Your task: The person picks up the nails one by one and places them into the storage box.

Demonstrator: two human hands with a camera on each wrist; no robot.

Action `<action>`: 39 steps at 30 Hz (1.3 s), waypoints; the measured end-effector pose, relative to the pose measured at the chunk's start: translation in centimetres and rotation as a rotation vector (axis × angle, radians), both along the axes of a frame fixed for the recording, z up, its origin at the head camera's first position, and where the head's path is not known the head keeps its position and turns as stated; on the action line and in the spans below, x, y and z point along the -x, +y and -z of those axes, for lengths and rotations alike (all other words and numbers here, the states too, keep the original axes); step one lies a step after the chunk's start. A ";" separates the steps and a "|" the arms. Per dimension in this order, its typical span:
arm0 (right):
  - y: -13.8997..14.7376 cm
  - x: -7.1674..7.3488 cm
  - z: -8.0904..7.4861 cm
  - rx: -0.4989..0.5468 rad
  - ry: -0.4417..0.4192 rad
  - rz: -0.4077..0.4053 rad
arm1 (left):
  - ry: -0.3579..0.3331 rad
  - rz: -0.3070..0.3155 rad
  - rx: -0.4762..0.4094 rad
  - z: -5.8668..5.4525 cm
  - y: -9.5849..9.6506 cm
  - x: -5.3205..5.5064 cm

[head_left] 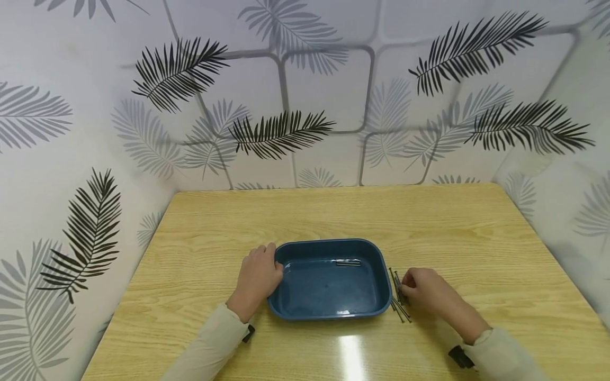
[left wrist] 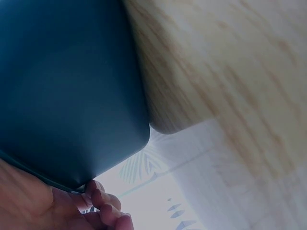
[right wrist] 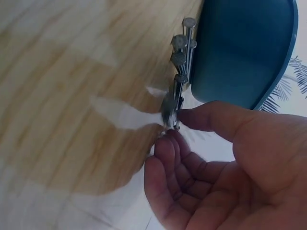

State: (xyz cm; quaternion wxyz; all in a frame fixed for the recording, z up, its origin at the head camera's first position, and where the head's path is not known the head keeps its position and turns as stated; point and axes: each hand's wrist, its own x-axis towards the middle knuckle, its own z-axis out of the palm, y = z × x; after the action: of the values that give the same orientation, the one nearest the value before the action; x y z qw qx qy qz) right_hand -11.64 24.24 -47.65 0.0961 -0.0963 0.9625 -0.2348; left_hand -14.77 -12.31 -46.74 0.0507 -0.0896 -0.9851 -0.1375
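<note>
A blue rectangular plastic tray stands on the table. My left hand grips its left rim, thumb on the inner side; in the left wrist view the fingers curl past the rim's corner. A few nails lie inside the tray, near its far wall. Beside the tray's right wall lies a loose pile of several long metal nails. My right hand is at this pile, pinching a nail between thumb and fingers; that nail is blurred and partly hidden. Other nail heads stick out beyond the fingertips.
The wood-grain table reaches back to a wall with a leaf pattern, and similar patterned surfaces rise at both sides. A bright light reflection lies on the tabletop in front of the tray. Dark straps show at both wrists.
</note>
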 end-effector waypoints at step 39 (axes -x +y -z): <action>0.0 0.3 -0.6 0.016 0.008 0.023 | 0.000 0.002 0.006 0.1 0.0 0.1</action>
State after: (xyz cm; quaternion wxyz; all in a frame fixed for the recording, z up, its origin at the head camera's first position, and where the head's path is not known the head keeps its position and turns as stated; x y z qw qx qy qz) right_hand -11.91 24.23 -47.09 0.0888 -0.0868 0.9620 -0.2431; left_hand -14.83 -12.34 -46.86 0.0503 -0.0910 -0.9854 -0.1345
